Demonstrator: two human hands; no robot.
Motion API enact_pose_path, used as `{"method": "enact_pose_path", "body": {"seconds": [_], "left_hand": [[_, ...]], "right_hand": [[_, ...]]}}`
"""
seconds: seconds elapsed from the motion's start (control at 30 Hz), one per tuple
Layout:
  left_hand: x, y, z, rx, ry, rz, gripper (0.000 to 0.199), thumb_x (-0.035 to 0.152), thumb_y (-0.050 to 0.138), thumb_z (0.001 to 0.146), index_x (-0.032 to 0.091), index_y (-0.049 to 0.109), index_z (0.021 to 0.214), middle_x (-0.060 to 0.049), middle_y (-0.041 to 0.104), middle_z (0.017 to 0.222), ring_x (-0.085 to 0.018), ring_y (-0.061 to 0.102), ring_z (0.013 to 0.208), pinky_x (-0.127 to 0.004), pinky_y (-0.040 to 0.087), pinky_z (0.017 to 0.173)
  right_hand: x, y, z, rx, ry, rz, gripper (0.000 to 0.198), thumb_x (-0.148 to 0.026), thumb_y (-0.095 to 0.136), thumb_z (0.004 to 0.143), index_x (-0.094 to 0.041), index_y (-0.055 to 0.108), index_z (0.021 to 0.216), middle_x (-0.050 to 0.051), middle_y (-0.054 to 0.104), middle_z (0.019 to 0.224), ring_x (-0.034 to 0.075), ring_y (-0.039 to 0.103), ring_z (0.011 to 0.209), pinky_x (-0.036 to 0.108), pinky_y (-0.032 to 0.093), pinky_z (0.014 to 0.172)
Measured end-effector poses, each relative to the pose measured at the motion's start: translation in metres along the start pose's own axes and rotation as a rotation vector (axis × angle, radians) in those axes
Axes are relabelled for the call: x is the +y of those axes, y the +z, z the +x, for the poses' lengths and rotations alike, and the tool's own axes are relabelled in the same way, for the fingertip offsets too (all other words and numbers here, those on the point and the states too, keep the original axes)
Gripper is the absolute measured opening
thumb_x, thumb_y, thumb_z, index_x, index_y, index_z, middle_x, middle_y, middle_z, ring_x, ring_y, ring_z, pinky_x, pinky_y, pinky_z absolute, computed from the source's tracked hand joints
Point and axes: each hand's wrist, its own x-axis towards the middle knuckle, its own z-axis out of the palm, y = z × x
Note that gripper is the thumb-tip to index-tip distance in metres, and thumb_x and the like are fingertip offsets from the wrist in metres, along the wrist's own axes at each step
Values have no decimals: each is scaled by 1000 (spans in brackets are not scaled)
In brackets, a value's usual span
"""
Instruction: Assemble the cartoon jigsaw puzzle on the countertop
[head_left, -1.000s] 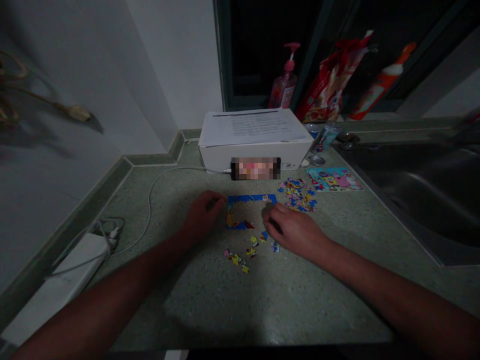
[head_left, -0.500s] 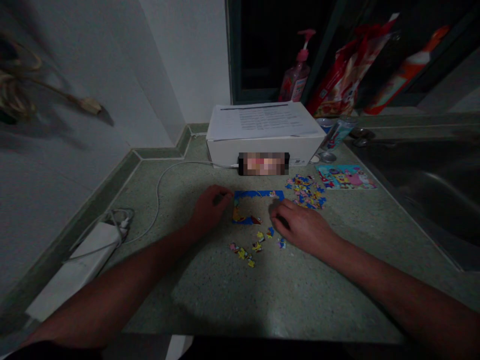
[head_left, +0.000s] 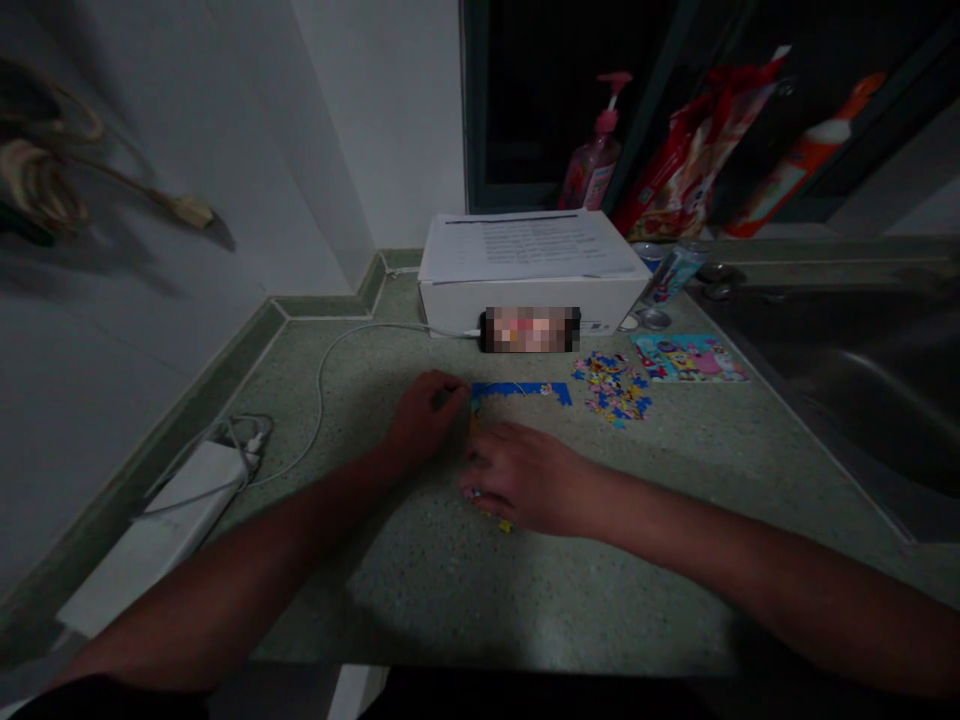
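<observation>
1. Grip unreadable, both: left hand (head_left: 424,420) curled beside puzzle border; right hand (head_left: 529,475) bent above.
2. One puzzle border (head_left: 517,392), blue, jagged-edged, mid-frame.
3. One multicoloured piece heap (head_left: 611,388), right of centre.

The box (head_left: 451,305) is white. In front of it, the puzzle border (head_left: 535,391) is blue and the piece heap (head_left: 611,386) blue, yellow and pink; beneath it, the countertop (head_left: 420,580) is speckled grey-green.

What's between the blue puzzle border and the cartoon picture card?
A spread of loose jigsaw pieces, lying on the counter; shows in the head view.
</observation>
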Motion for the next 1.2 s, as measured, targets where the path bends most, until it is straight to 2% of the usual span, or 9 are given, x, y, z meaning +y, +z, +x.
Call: {"method": "enact_pose_path", "body": {"seconds": [0.17, 0.37, 0.7, 1.03, 1.2], "left_hand": [[-1, 0, 1, 6, -10, -18, 15, 31, 60, 94, 22, 72, 94, -6, 77, 101, -24, 70, 98, -44, 55, 98], [1, -1, 1, 5, -13, -7, 14, 31, 60, 94, 23, 72, 94, -6, 77, 100, -24, 70, 98, -43, 56, 96], [1, -2, 1, 0, 8, 10, 15, 32, 61, 94, 22, 72, 94, -6, 76, 98, -24, 70, 97, -43, 55, 98], [0, -1, 2, 5, 13, -8, 15, 33, 61, 93, 22, 72, 93, -6, 77, 98, -25, 71, 97, -45, 56, 97], [-1, -1, 2, 7, 2, -6, 13, 33, 62, 93, 24, 72, 92, -5, 77, 99, -25, 71, 98, -44, 56, 97]], "right_hand": [[1, 3, 10, -80, 0, 3, 11, -27, 73, 97, -24, 80, 105, 9, 71, 110, 27, 62, 105, 41, 50, 90], [-1, 5, 8, -33, 71, 58, 10, -25, 68, 98, -20, 76, 101, 10, 71, 105, 25, 62, 98, 42, 50, 92], [-10, 9, 7, -35, 118, -63, 18, -35, 70, 95, -18, 73, 96, 11, 70, 102, 27, 60, 98, 43, 49, 91], [-10, 14, 4, 9, 112, -60, 15, -30, 65, 93, -17, 72, 94, 11, 70, 98, 26, 60, 94, 41, 49, 86], [-12, 17, 2, 4, 91, -126, 17, -31, 63, 93, -16, 70, 96, 12, 69, 99, 28, 60, 96, 43, 48, 91]]}}
